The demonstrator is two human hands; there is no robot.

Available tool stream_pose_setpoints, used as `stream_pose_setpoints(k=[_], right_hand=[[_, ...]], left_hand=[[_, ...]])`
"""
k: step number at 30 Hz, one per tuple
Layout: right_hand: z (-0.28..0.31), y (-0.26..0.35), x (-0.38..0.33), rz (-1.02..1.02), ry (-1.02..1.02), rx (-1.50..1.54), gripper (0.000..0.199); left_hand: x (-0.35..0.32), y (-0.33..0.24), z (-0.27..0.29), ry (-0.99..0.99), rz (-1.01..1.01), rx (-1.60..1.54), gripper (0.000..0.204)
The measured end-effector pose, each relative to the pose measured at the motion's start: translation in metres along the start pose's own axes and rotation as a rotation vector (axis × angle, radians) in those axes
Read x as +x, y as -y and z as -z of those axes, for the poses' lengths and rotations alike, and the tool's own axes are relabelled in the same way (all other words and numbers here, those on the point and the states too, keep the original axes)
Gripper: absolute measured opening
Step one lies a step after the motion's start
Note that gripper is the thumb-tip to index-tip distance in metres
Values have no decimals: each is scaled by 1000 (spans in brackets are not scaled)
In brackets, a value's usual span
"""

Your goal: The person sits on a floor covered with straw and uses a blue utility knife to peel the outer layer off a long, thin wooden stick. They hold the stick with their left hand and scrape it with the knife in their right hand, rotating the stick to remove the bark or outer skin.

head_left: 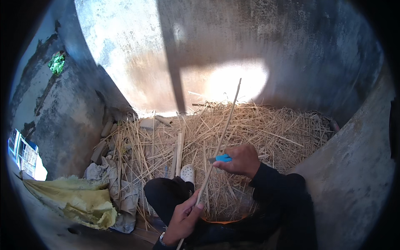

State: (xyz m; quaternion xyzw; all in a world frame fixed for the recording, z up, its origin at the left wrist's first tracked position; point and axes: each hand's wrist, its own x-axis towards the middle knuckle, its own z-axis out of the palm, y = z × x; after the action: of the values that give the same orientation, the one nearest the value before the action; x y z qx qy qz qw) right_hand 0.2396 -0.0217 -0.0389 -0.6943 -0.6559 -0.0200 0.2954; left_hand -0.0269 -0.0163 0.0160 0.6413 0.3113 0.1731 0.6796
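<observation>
Rough, stained walls point(300, 54) stand around a wide heap of pale shavings and straw-like strips point(283, 129), and behind this heap the sunlight makes bright patches, divided by a dark narrow shadow. Over the heap there is a long thin stick point(222, 135), held tilted: its upper end leans away, before the sunlit wall behind the heap, and its lower end comes to the near side of the heap, where it passes through the left hand point(185, 218). This hand is closed around the stick, with the thumb lying along it; a wristwatch point(161, 238) is on the same wrist. Above the middle of the heap, the right hand point(241, 160) is folded firmly on a knife point(223, 158) with a bright blue handle. Its short dark blade meets the stick, though I cannot tell if it cuts into the surface. At the near edge of the heap is a white shoe with holes point(188, 173), beside a dark trouser leg point(166, 198). To the left of the heap lie a crumpled greyish cloth point(127, 193) and, farther out, a torn yellow sheet point(83, 202).
</observation>
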Motion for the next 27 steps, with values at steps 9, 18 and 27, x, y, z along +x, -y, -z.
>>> stream_pose_setpoints(k=[9, 18, 27], right_hand=[[-3, 4, -9, 58, -43, 70, 70], [-10, -6, -6, -16, -30, 108, 71], [-3, -153, 29, -200, -303, -140, 73]], left_hand=[[-1, 7, 4, 12, -22, 113, 50], [-8, -1, 6, 28, 41, 91, 51], [-26, 5, -8, 52, -168, 155, 52]])
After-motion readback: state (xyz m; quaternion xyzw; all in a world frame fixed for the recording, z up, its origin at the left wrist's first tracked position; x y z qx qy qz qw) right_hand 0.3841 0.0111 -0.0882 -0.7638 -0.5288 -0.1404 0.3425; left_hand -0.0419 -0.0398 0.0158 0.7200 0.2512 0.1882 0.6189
